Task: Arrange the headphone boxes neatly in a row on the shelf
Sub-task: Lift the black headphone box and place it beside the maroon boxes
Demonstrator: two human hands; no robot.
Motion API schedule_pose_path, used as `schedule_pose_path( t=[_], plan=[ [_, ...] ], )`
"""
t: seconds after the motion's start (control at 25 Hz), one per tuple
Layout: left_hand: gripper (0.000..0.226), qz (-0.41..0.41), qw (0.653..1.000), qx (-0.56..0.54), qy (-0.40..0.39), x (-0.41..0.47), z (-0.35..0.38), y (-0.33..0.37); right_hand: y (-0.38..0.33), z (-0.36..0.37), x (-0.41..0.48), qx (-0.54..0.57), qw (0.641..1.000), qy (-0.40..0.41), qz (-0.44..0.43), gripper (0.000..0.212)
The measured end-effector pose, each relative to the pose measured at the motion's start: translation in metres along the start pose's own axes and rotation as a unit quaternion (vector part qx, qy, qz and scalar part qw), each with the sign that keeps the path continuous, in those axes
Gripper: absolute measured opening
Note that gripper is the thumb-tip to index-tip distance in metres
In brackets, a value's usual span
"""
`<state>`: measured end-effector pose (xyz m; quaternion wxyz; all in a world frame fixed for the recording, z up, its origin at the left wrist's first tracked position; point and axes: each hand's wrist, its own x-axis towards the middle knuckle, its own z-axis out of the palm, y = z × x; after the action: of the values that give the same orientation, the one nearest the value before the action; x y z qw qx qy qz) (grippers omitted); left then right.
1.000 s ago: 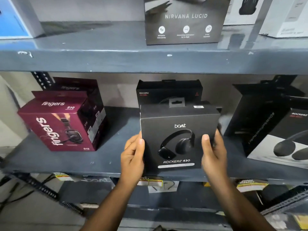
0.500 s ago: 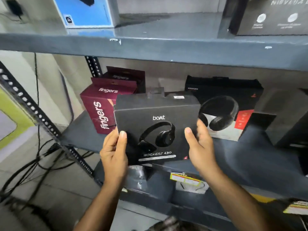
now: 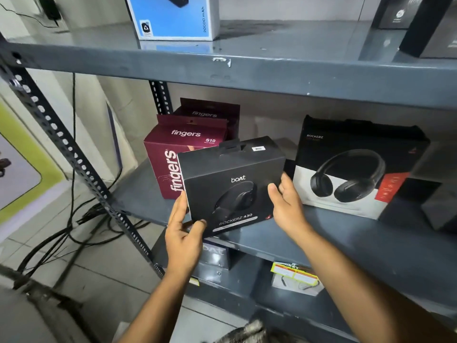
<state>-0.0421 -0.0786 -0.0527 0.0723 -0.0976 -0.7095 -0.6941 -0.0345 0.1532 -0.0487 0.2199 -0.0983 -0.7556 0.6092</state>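
Note:
Between both hands I hold a black boAt Rockerz 430 headphone box (image 3: pixel 231 184), tilted, over the front edge of the grey middle shelf (image 3: pixel 321 243). My left hand (image 3: pixel 184 233) grips its lower left corner. My right hand (image 3: pixel 286 206) holds its right side. Just behind and left of it stands a maroon fingers S10 box (image 3: pixel 170 147), with a second maroon box (image 3: pixel 210 111) behind that. A black-and-white Rockerz box (image 3: pixel 356 164) stands upright to the right, apart from the held box.
The upper shelf (image 3: pixel 247 73) carries a blue power-bank box (image 3: pixel 173 16) and dark boxes at the far right (image 3: pixel 425 26). A perforated steel upright (image 3: pixel 74 154) slants down the left, with cables (image 3: pixel 74 224) on the floor. Small packages (image 3: pixel 294 278) lie on the lower shelf.
The held box has moved left along the shelf, from in front of the black-and-white Rockerz box to beside the maroon fingers box, and is tilted. The camera view turned left.

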Motion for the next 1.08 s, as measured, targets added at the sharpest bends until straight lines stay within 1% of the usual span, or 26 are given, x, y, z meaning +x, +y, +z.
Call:
schedule_pose_path(
  t=[0.08, 0.12, 0.2, 0.24, 0.28, 0.36, 0.44, 0.48, 0.52, 0.56, 0.6, 0.64, 0.68, 0.72, 0.8, 0.88, 0.92, 1.0, 1.04, 1.08],
  plan=[
    [0.073, 0.005, 1.0, 0.012, 0.012, -0.001, 0.003, -0.002, 0.001, 0.0, -0.001, 0.004, 1.0, 0.003, 0.001, 0.034],
    [0.074, 0.009, 1.0, 0.015, 0.014, -0.001, 0.004, -0.002, 0.003, 0.0, -0.001, 0.001, 1.0, 0.001, 0.001, 0.042],
    [0.076, 0.016, 1.0, 0.013, 0.011, -0.001, 0.005, -0.001, 0.007, 0.0, -0.001, 0.002, 1.0, -0.012, 0.011, 0.068],
    [0.076, 0.018, 1.0, 0.01, 0.007, -0.001, 0.006, 0.001, 0.008, 0.0, -0.002, 0.002, 1.0, -0.017, 0.018, 0.073],
    [0.077, 0.015, 1.0, 0.007, 0.003, 0.0, 0.007, 0.004, 0.007, -0.001, -0.003, 0.005, 1.0, -0.021, 0.018, 0.071],
    [0.078, -0.001, 1.0, 0.007, 0.011, -0.003, 0.009, 0.013, 0.003, -0.003, -0.005, 0.013, 1.0, -0.022, 0.007, 0.06],
    [0.082, -0.009, 0.998, 0.035, 0.055, -0.01, 0.014, 0.028, -0.004, -0.01, -0.008, 0.026, 1.0, -0.015, -0.001, 0.057],
    [0.084, 0.026, 0.994, 0.07, 0.082, -0.016, 0.018, 0.038, -0.009, -0.015, -0.01, 0.027, 1.0, -0.006, -0.003, 0.059],
    [0.085, 0.096, 0.985, 0.109, 0.097, -0.023, 0.024, 0.047, -0.014, -0.025, -0.013, 0.028, 1.0, 0.005, -0.01, 0.06],
    [0.085, 0.181, 0.972, 0.123, 0.085, -0.031, 0.033, 0.055, -0.02, -0.037, -0.017, 0.03, 0.999, 0.024, -0.022, 0.059],
    [0.083, 0.254, 0.96, 0.109, 0.043, -0.04, 0.049, 0.061, -0.026, -0.055, -0.023, 0.036, 0.997, 0.052, -0.038, 0.055],
    [0.08, 0.289, 0.954, 0.082, -0.016, -0.048, 0.068, 0.065, -0.03, -0.073, -0.03, 0.045, 0.994, 0.085, -0.046, 0.048],
    [0.079, 0.282, 0.954, 0.045, -0.085, -0.055, 0.091, 0.068, -0.031, -0.094, -0.039, 0.054, 0.99, 0.122, -0.047, 0.041],
    [0.078, 0.241, 0.957, 0.003, -0.16, -0.063, 0.122, 0.071, -0.029, -0.121, -0.053, 0.051, 0.983, 0.169, -0.041, 0.035],
    [0.074, 0.119, 0.949, -0.043, -0.29, -0.078, 0.183, 0.074, -0.016, -0.17, -0.089, 0.043, 0.963, 0.266, -0.018, 0.028],
    [0.07, 0.032, 0.922, -0.017, -0.385, -0.085, 0.245, 0.069, 0.005, -0.216, -0.133, 0.034, 0.931, 0.363, 0.001, 0.029],
    [0.069, 0.007, 0.905, 0.004, -0.426, -0.089, 0.276, 0.067, 0.012, -0.239, -0.155, 0.016, 0.909, 0.416, 0.005, 0.03],
    [0.07, -0.031, 0.869, 0.044, -0.491, -0.095, 0.337, 0.067, 0.016, -0.282, -0.187, -0.015, 0.855, 0.519, 0.014, 0.028],
    [0.071, -0.039, 0.852, 0.057, -0.518, -0.101, 0.365, 0.072, 0.016, -0.307, -0.197, -0.023, 0.825, 0.564, 0.019, 0.023],
    [0.072, -0.039, 0.835, 0.061, -0.546, -0.111, 0.393, 0.079, 0.015, -0.337, -0.205, -0.038, 0.803, 0.594, 0.027, 0.021]
  ],
)
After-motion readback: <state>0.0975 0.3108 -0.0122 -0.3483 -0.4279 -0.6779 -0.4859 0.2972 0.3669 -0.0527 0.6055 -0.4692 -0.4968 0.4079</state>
